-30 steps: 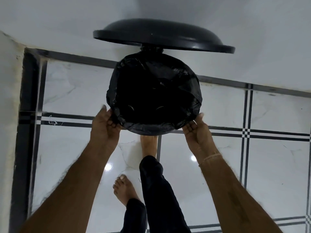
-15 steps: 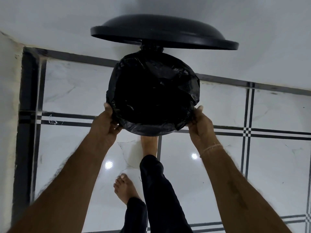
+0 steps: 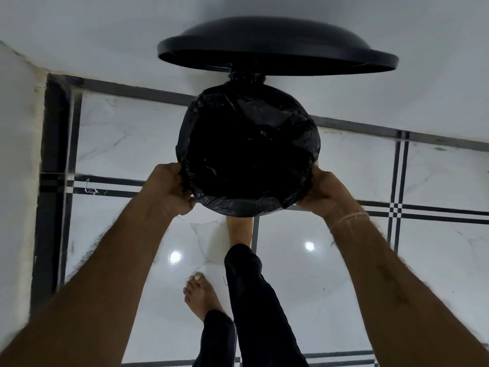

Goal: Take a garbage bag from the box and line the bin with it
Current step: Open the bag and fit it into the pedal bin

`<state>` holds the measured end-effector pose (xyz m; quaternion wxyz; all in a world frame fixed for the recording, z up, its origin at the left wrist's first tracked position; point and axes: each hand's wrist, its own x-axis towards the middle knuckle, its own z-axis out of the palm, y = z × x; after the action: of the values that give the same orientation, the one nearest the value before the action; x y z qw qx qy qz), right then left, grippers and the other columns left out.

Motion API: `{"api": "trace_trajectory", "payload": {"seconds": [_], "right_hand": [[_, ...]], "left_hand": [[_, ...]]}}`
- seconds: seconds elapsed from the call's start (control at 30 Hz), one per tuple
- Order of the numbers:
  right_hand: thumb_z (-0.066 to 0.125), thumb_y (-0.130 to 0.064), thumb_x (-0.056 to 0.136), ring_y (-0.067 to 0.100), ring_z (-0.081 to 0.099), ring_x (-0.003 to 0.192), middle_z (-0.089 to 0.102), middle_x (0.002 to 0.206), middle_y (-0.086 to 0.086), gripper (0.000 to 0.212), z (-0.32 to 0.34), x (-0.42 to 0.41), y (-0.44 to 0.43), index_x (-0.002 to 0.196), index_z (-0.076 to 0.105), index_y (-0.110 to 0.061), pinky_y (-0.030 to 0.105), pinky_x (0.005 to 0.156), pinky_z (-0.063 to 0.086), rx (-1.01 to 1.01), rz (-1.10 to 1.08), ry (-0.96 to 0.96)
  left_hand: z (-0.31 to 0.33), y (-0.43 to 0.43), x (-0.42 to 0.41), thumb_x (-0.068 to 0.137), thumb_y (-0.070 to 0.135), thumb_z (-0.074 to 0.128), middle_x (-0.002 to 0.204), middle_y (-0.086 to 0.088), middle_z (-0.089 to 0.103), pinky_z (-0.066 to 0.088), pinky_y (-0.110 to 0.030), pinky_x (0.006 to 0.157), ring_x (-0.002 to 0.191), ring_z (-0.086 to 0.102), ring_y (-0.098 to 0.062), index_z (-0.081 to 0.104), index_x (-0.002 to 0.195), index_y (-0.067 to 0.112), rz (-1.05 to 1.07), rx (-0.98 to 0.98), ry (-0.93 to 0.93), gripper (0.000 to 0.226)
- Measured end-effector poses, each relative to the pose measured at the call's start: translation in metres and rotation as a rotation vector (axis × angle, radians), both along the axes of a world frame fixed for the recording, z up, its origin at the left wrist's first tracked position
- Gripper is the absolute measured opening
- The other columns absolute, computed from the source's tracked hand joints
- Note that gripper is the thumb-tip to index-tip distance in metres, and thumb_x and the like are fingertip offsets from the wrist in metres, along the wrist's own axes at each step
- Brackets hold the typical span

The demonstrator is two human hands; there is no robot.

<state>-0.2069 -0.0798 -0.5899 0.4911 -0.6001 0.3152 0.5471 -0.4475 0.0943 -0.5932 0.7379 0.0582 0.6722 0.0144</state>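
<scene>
- The bin is seen from above, standing on the white tiled floor near the wall; only a thin grey part of its rim shows at the lower right, because the rest is covered.
- The garbage bag, black and wrinkled, is placed inside the bin, and its edge is folded outward over the rim all around.
- The lid is held open behind the bin, tilted up on its hinge.
- The left hand is closed on the folded edge of the garbage bag at the left side of the rim; the fingers are curled tight around the plastic, and the thumb is pressed against it.
- The right hand is laid against the right side of the rim, touching the bag's edge. It seems to be gripping the plastic too, but its fingertips are hidden under the fold, so this cannot be told for sure.
- A thin thread bracelet is worn on the right wrist.
- One bare foot is put forward under the front of the bin, partly hidden by it; the other foot is set flat on the floor, further back.
- The box is not seen in this view.
</scene>
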Motion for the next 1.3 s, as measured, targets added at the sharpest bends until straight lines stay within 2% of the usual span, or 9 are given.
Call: {"api": "trace_trajectory", "payload": {"seconds": [0.13, 0.23, 0.4, 0.57, 0.67, 0.8, 1.0, 1.13, 1.3], "right_hand": [[0.027, -0.069, 0.101, 0.041, 0.061, 0.118, 0.069, 0.124, 0.019, 0.076, 0.005, 0.009, 0.002, 0.128, 0.064, -0.008, 0.063, 0.099, 0.048, -0.088, 0.045, 0.045], [0.037, -0.055, 0.107, 0.032, 0.067, 0.101, 0.072, 0.110, 0.014, 0.058, 0.013, 0.005, 0.013, 0.119, 0.066, -0.006, 0.043, 0.066, 0.066, -0.103, -0.008, -0.054], [0.042, -0.063, 0.099, 0.027, 0.065, 0.113, 0.064, 0.128, 0.010, 0.058, 0.002, -0.012, 0.022, 0.124, 0.056, -0.012, 0.047, 0.101, 0.055, -0.303, 0.061, -0.639], [0.052, -0.070, 0.091, 0.015, 0.068, 0.093, 0.073, 0.089, -0.007, 0.050, -0.005, -0.009, 0.050, 0.094, 0.070, -0.023, 0.038, 0.092, 0.057, -0.256, 0.316, -0.969], [0.050, -0.060, 0.099, 0.013, 0.065, 0.080, 0.070, 0.081, -0.003, 0.051, -0.018, 0.011, 0.062, 0.085, 0.069, -0.015, 0.028, 0.076, 0.052, -0.217, 0.337, -0.928], [0.050, -0.056, 0.099, 0.022, 0.068, 0.096, 0.072, 0.099, 0.003, 0.046, -0.030, 0.041, 0.075, 0.095, 0.070, -0.015, 0.042, 0.095, 0.056, -0.156, 0.443, -0.655], [0.040, -0.051, 0.106, 0.013, 0.048, 0.061, 0.047, 0.066, -0.004, 0.053, -0.014, 0.054, 0.086, 0.063, 0.047, -0.021, 0.031, 0.068, 0.044, -0.237, 0.724, -0.926], [0.045, -0.052, 0.105, 0.010, 0.057, 0.072, 0.061, 0.079, -0.003, 0.051, -0.016, 0.047, 0.102, 0.094, 0.068, -0.008, 0.026, 0.072, 0.048, -0.125, 0.798, -1.021], [0.045, -0.043, 0.108, 0.011, 0.061, 0.072, 0.062, 0.083, -0.001, 0.039, -0.017, 0.066, 0.123, 0.112, 0.066, -0.010, 0.010, 0.056, 0.050, -0.025, 0.757, -0.734]], "left_hand": [[0.006, 0.005, 0.006, 0.103, 0.019, 0.036, 0.091, -0.001, 0.068, 0.041, -0.034, 0.075, 0.086, 0.062, -0.018, 0.063, 0.087, 0.015, 0.004, -0.004, 0.025, 0.032], [0.006, 0.002, 0.014, 0.104, 0.016, 0.035, 0.097, -0.004, 0.066, 0.054, -0.042, 0.077, 0.092, 0.066, -0.023, 0.066, 0.102, 0.015, -0.042, 0.104, 0.044, 0.031], [-0.004, -0.004, 0.022, 0.100, 0.040, 0.046, 0.134, -0.017, 0.061, 0.052, -0.040, 0.094, 0.104, 0.060, -0.026, 0.054, 0.130, 0.008, -0.038, 0.469, 0.366, 0.044], [-0.015, 0.024, 0.036, 0.097, 0.053, 0.050, 0.087, -0.001, 0.067, 0.054, -0.037, 0.079, 0.085, 0.065, -0.021, 0.064, 0.092, 0.020, -0.296, 0.828, 0.175, 0.037], [-0.030, 0.046, 0.038, 0.097, 0.037, 0.056, 0.067, 0.001, 0.054, 0.044, -0.032, 0.064, 0.066, 0.051, -0.017, 0.054, 0.067, 0.023, -0.263, 0.840, 0.137, 0.033], [-0.031, 0.054, 0.040, 0.099, 0.010, 0.047, 0.068, -0.005, 0.049, 0.041, -0.020, 0.049, 0.057, 0.048, -0.015, 0.051, 0.074, 0.014, -0.355, 0.749, 0.022, 0.026], [-0.022, 0.063, 0.055, 0.102, 0.052, 0.046, 0.082, 0.004, 0.065, 0.053, -0.032, 0.078, 0.081, 0.066, -0.015, 0.061, 0.082, 0.025, -0.323, 0.900, 0.004, 0.037], [-0.020, 0.076, 0.071, 0.091, 0.055, 0.063, 0.066, 0.010, 0.059, 0.048, -0.031, 0.074, 0.075, 0.061, -0.018, 0.061, 0.068, 0.032, -0.565, 1.021, 0.018, 0.032], [-0.021, 0.097, 0.085, 0.095, 0.031, 0.073, 0.075, 0.000, 0.070, 0.057, -0.024, 0.065, 0.067, 0.069, -0.014, 0.067, 0.072, 0.021, -0.428, 0.753, -0.067, 0.026]]}}
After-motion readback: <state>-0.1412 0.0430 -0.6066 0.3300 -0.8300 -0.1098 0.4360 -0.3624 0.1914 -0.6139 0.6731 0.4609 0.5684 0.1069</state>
